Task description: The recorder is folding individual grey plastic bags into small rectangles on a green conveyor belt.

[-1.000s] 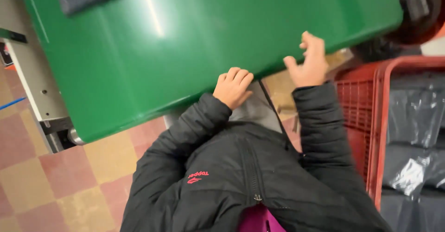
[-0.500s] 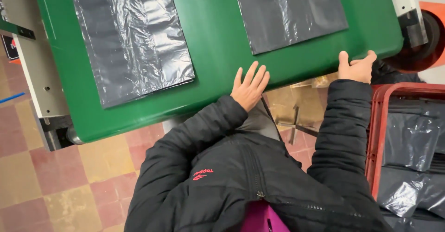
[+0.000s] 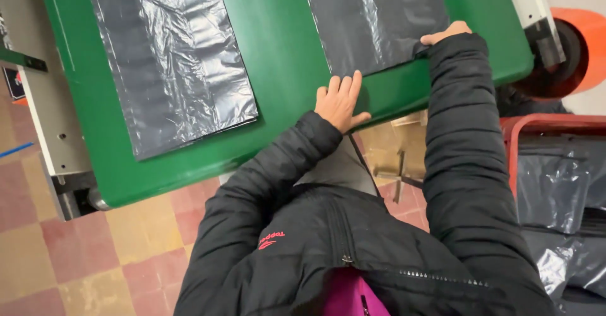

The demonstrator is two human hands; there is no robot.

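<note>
Two flat dark grey plastic bags lie on a green conveyor belt [image 3: 284, 44]. My left hand [image 3: 339, 101] rests flat, fingers apart, on the belt's near edge, just below the right-hand bag [image 3: 372, 19]. My right hand [image 3: 445, 34] reaches over the belt, and its fingers touch that bag's near right corner; the sleeve hides most of the hand. The left-hand bag [image 3: 170, 57] lies apart from both hands. I wear a black padded jacket.
A red crate [image 3: 555, 123] holding several dark plastic bags stands at my right. An orange roll [image 3: 584, 47] sits at the belt's right end. The grey machine frame [image 3: 53, 133] runs along the left. The floor is red and yellow tile.
The two bags have travelled along the belt toward me. My left hand opened flat on the belt edge. My right hand moved from the belt edge up onto the right-hand bag's corner.
</note>
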